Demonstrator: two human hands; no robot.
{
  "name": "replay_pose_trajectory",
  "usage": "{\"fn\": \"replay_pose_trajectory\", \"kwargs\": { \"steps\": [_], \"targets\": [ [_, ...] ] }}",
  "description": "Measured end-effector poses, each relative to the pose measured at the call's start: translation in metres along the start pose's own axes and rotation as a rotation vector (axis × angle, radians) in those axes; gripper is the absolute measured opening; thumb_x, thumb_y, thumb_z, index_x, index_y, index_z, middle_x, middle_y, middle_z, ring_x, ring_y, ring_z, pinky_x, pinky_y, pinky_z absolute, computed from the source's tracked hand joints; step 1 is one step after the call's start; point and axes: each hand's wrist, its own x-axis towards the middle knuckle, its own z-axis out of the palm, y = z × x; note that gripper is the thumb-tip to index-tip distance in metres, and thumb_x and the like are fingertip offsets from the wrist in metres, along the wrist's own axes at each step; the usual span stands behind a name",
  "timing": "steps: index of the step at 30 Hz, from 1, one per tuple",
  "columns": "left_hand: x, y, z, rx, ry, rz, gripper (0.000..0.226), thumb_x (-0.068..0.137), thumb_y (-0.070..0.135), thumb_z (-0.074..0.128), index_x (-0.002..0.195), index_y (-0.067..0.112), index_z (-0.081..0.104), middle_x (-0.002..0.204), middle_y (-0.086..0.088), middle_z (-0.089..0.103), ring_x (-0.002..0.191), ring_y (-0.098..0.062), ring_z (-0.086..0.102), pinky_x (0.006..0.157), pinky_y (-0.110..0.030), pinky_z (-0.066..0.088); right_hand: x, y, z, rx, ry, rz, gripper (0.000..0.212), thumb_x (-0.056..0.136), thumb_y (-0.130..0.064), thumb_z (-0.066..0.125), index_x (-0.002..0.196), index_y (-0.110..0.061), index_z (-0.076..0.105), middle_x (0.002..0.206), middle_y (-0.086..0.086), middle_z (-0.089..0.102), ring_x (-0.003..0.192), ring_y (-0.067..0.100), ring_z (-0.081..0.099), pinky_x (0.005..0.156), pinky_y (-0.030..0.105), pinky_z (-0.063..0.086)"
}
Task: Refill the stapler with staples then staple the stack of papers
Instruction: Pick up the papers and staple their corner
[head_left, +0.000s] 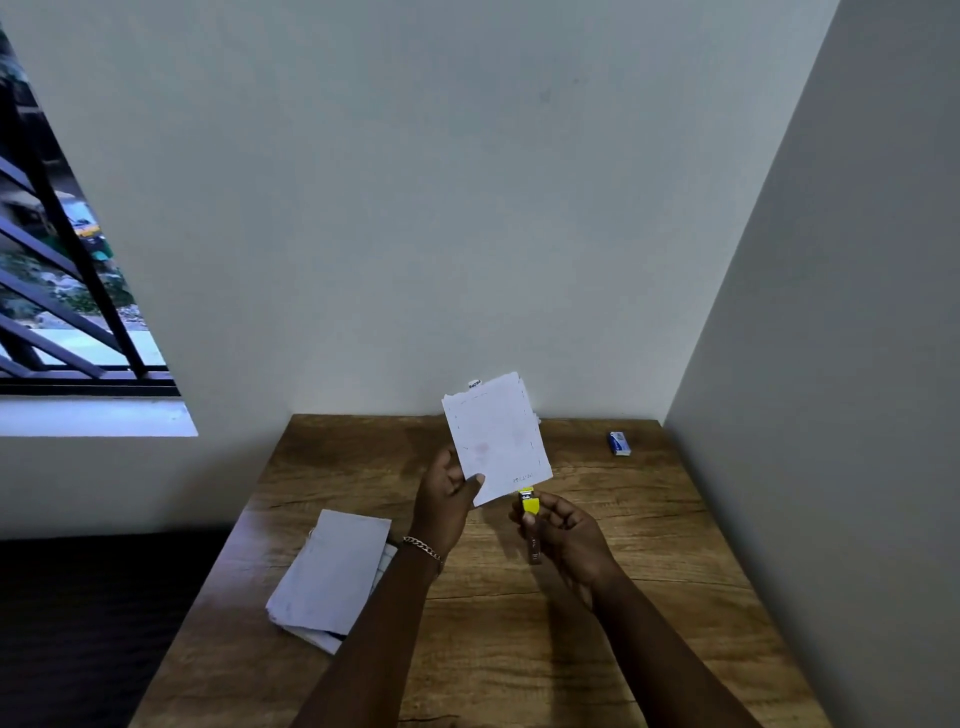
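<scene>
My left hand (444, 496) holds a small stack of white papers (496, 436) upright above the wooden table (597, 597), pinching its lower left corner. My right hand (563, 535) grips a small yellow and dark stapler (531, 522), its yellow nose touching the bottom edge of the held papers. A small blue and white staple box (619, 443) lies at the table's far right. Whether the stapler's jaws are around the paper edge I cannot tell.
A second pile of white papers (332, 577) lies on the table's left part, close to my left forearm. Walls close the table in at the back and right. A barred window (57, 291) is on the left, and a dark floor lies below it.
</scene>
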Motion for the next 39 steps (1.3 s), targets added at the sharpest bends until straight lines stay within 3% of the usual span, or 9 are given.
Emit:
{"fn": "replay_pose_trajectory", "kwargs": {
  "steps": [3, 7, 11, 13, 16, 22, 25, 30, 39],
  "targets": [
    [0.001, 0.002, -0.002, 0.001, -0.011, 0.006, 0.039, 0.085, -0.002, 0.062, 0.103, 0.032, 0.055, 0.103, 0.011, 0.069, 0.096, -0.004, 0.068, 0.074, -0.030, 0.060, 0.003, 0.000, 0.000, -0.013, 0.020, -0.006, 0.035, 0.077, 0.006, 0.068, 0.111, -0.004, 0.066, 0.099, 0.012, 0.075, 0.094, 0.023, 0.070, 0.087, 0.031, 0.054],
    [-0.001, 0.001, -0.003, 0.021, -0.062, 0.007, 0.041, 0.086, -0.002, 0.060, 0.118, 0.021, 0.052, 0.118, -0.005, 0.067, 0.110, -0.022, 0.064, 0.088, -0.049, 0.056, 0.005, -0.006, 0.001, 0.022, -0.004, -0.009, 0.044, 0.065, -0.008, 0.076, 0.108, -0.006, 0.066, 0.102, 0.013, 0.075, 0.098, 0.024, 0.070, 0.091, 0.037, 0.051],
    [-0.003, 0.000, -0.005, 0.037, -0.065, 0.001, 0.043, 0.086, 0.000, 0.062, 0.114, 0.031, 0.052, 0.117, -0.002, 0.067, 0.110, -0.022, 0.065, 0.088, -0.052, 0.055, 0.007, -0.008, -0.001, 0.047, -0.022, -0.018, 0.045, 0.062, -0.007, 0.074, 0.106, -0.006, 0.066, 0.101, 0.012, 0.076, 0.093, 0.021, 0.072, 0.084, 0.032, 0.056],
    [-0.003, 0.001, -0.005, 0.038, -0.072, -0.005, 0.043, 0.086, 0.000, 0.062, 0.121, 0.023, 0.052, 0.119, -0.002, 0.067, 0.110, -0.021, 0.065, 0.088, -0.053, 0.055, 0.007, -0.007, -0.002, 0.054, -0.026, -0.022, 0.045, 0.063, -0.008, 0.074, 0.107, -0.005, 0.066, 0.098, 0.011, 0.076, 0.091, 0.019, 0.073, 0.078, 0.028, 0.058],
    [-0.002, 0.002, -0.004, 0.041, -0.090, -0.006, 0.048, 0.086, -0.001, 0.061, 0.131, 0.013, 0.047, 0.123, -0.005, 0.065, 0.113, -0.021, 0.063, 0.091, -0.052, 0.054, 0.006, -0.008, -0.004, 0.061, -0.026, -0.022, 0.046, 0.063, -0.008, 0.075, 0.108, -0.003, 0.066, 0.093, 0.010, 0.077, 0.088, 0.019, 0.073, 0.074, 0.027, 0.057],
    [-0.004, 0.004, -0.001, 0.047, -0.109, 0.003, 0.047, 0.086, -0.001, 0.061, 0.128, 0.018, 0.048, 0.116, 0.003, 0.066, 0.109, -0.016, 0.064, 0.091, -0.047, 0.055, 0.007, -0.010, -0.007, 0.057, -0.020, -0.032, 0.044, 0.062, -0.008, 0.075, 0.105, -0.007, 0.068, 0.095, 0.011, 0.077, 0.083, 0.017, 0.074, 0.069, 0.026, 0.059],
    [-0.005, 0.006, 0.000, 0.035, -0.113, 0.001, 0.047, 0.086, -0.002, 0.061, 0.124, 0.022, 0.048, 0.110, 0.006, 0.068, 0.107, -0.016, 0.066, 0.088, -0.041, 0.057, 0.006, -0.010, -0.009, 0.050, -0.029, -0.045, 0.044, 0.062, -0.009, 0.076, 0.106, -0.007, 0.068, 0.096, 0.010, 0.077, 0.084, 0.017, 0.074, 0.071, 0.026, 0.059],
    [-0.007, 0.008, 0.000, 0.016, -0.115, 0.001, 0.045, 0.086, -0.003, 0.060, 0.127, 0.012, 0.048, 0.112, 0.003, 0.068, 0.109, -0.019, 0.065, 0.089, -0.044, 0.056, 0.004, -0.008, -0.011, 0.010, -0.028, -0.055, 0.047, 0.062, -0.011, 0.077, 0.107, -0.002, 0.067, 0.099, 0.013, 0.076, 0.089, 0.019, 0.073, 0.075, 0.027, 0.057],
    [-0.010, 0.004, 0.002, 0.020, -0.124, 0.012, 0.043, 0.084, -0.003, 0.062, 0.113, 0.028, 0.053, 0.101, 0.017, 0.071, 0.099, -0.006, 0.069, 0.081, -0.037, 0.058, 0.000, -0.011, -0.016, -0.082, -0.017, -0.095, 0.037, 0.069, -0.009, 0.074, 0.104, -0.002, 0.069, 0.098, 0.010, 0.077, 0.090, 0.018, 0.073, 0.074, 0.025, 0.058]
  ]
}}
